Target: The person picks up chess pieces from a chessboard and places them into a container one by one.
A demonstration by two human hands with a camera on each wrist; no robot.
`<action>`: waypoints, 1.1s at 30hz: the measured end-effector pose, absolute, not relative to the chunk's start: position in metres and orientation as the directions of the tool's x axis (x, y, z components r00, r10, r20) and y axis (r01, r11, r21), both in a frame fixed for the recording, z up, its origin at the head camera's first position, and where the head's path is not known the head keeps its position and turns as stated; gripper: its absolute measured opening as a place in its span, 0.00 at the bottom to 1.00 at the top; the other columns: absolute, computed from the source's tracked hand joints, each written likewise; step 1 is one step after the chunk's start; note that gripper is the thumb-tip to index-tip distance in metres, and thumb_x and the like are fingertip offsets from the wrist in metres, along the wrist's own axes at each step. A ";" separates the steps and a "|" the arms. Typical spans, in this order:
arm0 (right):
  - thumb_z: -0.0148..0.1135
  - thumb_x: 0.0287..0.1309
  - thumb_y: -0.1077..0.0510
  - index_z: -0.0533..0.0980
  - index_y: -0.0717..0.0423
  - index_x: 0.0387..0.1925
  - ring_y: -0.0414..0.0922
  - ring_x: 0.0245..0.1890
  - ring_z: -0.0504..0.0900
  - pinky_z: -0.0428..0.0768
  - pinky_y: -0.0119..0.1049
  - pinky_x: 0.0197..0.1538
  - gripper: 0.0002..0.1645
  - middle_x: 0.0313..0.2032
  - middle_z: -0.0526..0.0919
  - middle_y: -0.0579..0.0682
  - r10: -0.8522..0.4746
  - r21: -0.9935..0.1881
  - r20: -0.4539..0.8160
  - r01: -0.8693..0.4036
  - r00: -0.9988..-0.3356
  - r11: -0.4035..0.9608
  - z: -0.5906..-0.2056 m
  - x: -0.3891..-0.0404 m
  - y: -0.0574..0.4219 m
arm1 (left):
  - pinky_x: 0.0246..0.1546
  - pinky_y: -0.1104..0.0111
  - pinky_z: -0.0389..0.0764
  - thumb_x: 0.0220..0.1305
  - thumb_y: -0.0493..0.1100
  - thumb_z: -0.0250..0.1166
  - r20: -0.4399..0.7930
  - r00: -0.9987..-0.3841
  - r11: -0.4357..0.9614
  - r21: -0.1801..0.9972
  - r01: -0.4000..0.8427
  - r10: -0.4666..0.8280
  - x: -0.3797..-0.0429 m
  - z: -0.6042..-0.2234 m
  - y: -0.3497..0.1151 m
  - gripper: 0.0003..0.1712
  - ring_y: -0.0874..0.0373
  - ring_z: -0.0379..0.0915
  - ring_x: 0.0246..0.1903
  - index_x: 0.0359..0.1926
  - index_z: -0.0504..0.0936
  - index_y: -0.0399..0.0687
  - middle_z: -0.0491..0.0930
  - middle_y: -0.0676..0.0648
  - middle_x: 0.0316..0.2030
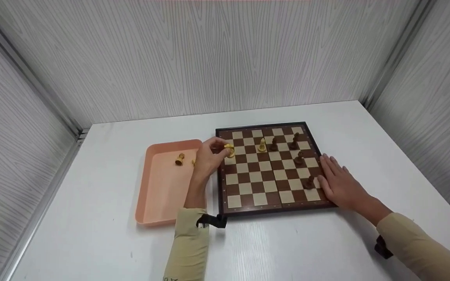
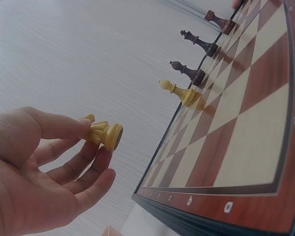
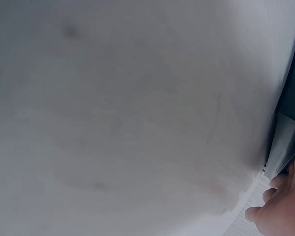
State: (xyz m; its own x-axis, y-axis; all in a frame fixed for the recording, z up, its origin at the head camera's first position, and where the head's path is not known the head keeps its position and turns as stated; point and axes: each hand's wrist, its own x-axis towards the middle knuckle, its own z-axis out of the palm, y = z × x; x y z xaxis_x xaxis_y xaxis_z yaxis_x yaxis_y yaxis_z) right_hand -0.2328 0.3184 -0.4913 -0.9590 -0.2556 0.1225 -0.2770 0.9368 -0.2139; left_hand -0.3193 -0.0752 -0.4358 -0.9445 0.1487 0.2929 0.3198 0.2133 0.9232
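My left hand (image 1: 208, 158) is above the left edge of the chessboard (image 1: 256, 177), pinching a gold chess piece (image 2: 105, 135) between thumb and fingers. The fingers cover part of its head, and its base points toward the board in the left wrist view. My right hand (image 1: 342, 187) rests along the board's right edge, fingers extended. A gold bishop (image 1: 262, 145) stands on the board beside a dark bishop (image 1: 274, 144). Nearby stand a dark king (image 1: 294, 141) and two more dark pieces, one of them (image 1: 309, 182) close to my right thumb.
Left of the board, a pink tray (image 1: 141, 195) holds a gold piece (image 1: 179, 159) lying on its side. Another gold piece there is mostly hidden by my left hand. The white table (image 1: 104, 195) is bordered by grey wood-patterned panels (image 1: 209, 58).
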 end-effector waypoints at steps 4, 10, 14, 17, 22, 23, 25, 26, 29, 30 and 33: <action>0.38 0.81 0.46 0.45 0.69 0.79 0.66 0.78 0.46 0.53 0.68 0.72 0.40 0.79 0.48 0.67 -0.252 -0.220 0.122 -0.274 -0.960 0.936 -0.492 -0.233 0.319 | 0.43 0.68 0.80 0.65 0.31 0.67 0.277 -0.952 0.189 0.936 0.298 0.133 -0.319 -0.431 -0.080 0.08 0.47 0.80 0.46 0.45 0.83 0.34 0.83 0.39 0.42; 0.38 0.82 0.46 0.45 0.70 0.79 0.66 0.78 0.47 0.54 0.69 0.71 0.40 0.78 0.48 0.68 -0.252 -0.210 0.121 -0.272 -0.960 0.939 -0.494 -0.234 0.320 | 0.45 0.68 0.79 0.66 0.30 0.67 0.273 -0.955 0.173 0.941 0.290 0.115 -0.318 -0.425 -0.092 0.08 0.47 0.80 0.45 0.45 0.83 0.33 0.83 0.38 0.42; 0.38 0.81 0.46 0.45 0.70 0.79 0.67 0.77 0.47 0.54 0.69 0.71 0.40 0.78 0.48 0.68 -0.254 -0.207 0.121 -0.275 -0.960 0.939 -0.494 -0.234 0.319 | 0.46 0.68 0.79 0.65 0.29 0.67 0.280 -0.954 0.159 0.943 0.294 0.102 -0.316 -0.421 -0.098 0.08 0.47 0.80 0.45 0.45 0.83 0.32 0.83 0.38 0.42; 0.38 0.81 0.46 0.45 0.70 0.79 0.66 0.78 0.46 0.53 0.69 0.72 0.41 0.79 0.47 0.68 -0.250 -0.213 0.112 -0.269 -0.962 0.939 -0.494 -0.234 0.319 | 0.45 0.68 0.79 0.66 0.30 0.67 0.272 -0.958 0.158 0.946 0.284 0.093 -0.315 -0.420 -0.102 0.08 0.48 0.80 0.45 0.45 0.83 0.32 0.83 0.38 0.42; 0.37 0.81 0.45 0.44 0.69 0.79 0.66 0.78 0.45 0.52 0.68 0.72 0.41 0.79 0.47 0.67 -0.247 -0.219 0.102 -0.264 -0.964 0.939 -0.493 -0.233 0.319 | 0.46 0.67 0.79 0.67 0.30 0.67 0.225 -0.973 0.152 0.961 0.232 0.057 -0.314 -0.421 -0.110 0.08 0.48 0.80 0.45 0.46 0.83 0.33 0.83 0.38 0.43; 0.37 0.81 0.45 0.44 0.69 0.79 0.66 0.78 0.45 0.52 0.68 0.72 0.41 0.79 0.47 0.67 -0.248 -0.219 0.103 -0.265 -0.963 0.939 -0.493 -0.234 0.319 | 0.46 0.66 0.79 0.67 0.30 0.67 0.220 -0.974 0.152 0.962 0.225 0.049 -0.314 -0.421 -0.111 0.08 0.48 0.79 0.45 0.46 0.83 0.33 0.83 0.38 0.43; 0.37 0.81 0.45 0.44 0.69 0.79 0.66 0.78 0.46 0.52 0.69 0.72 0.41 0.79 0.47 0.67 -0.250 -0.222 0.104 -0.267 -0.963 0.938 -0.493 -0.234 0.320 | 0.47 0.66 0.79 0.67 0.30 0.66 0.211 -0.977 0.155 0.964 0.214 0.033 -0.313 -0.421 -0.115 0.08 0.48 0.79 0.45 0.46 0.83 0.33 0.83 0.37 0.43; 0.37 0.81 0.45 0.44 0.69 0.79 0.66 0.78 0.46 0.52 0.69 0.72 0.41 0.79 0.47 0.67 -0.249 -0.223 0.104 -0.266 -0.963 0.938 -0.493 -0.234 0.320 | 0.47 0.66 0.79 0.67 0.30 0.66 0.211 -0.977 0.161 0.964 0.213 0.028 -0.313 -0.422 -0.117 0.08 0.47 0.79 0.46 0.46 0.83 0.33 0.83 0.37 0.44; 0.38 0.81 0.45 0.45 0.69 0.79 0.66 0.78 0.46 0.53 0.69 0.71 0.41 0.79 0.47 0.67 -0.249 -0.225 0.108 -0.268 -0.962 0.937 -0.494 -0.234 0.320 | 0.45 0.67 0.78 0.66 0.30 0.65 0.210 -0.978 0.178 0.962 0.209 0.015 -0.314 -0.422 -0.123 0.09 0.46 0.80 0.46 0.47 0.83 0.33 0.83 0.36 0.44; 0.38 0.81 0.45 0.45 0.69 0.79 0.67 0.78 0.46 0.53 0.69 0.71 0.41 0.79 0.47 0.67 -0.248 -0.225 0.108 -0.267 -0.963 0.937 -0.494 -0.234 0.321 | 0.44 0.68 0.78 0.66 0.30 0.65 0.209 -0.978 0.183 0.961 0.208 0.011 -0.314 -0.422 -0.125 0.09 0.46 0.80 0.46 0.47 0.83 0.33 0.83 0.36 0.45; 0.38 0.81 0.45 0.44 0.69 0.79 0.67 0.78 0.46 0.53 0.69 0.71 0.41 0.79 0.47 0.67 -0.248 -0.227 0.107 -0.266 -0.963 0.937 -0.493 -0.234 0.320 | 0.43 0.70 0.78 0.66 0.30 0.65 0.215 -0.977 0.192 0.959 0.210 -0.004 -0.315 -0.423 -0.132 0.09 0.45 0.80 0.47 0.47 0.83 0.32 0.83 0.35 0.45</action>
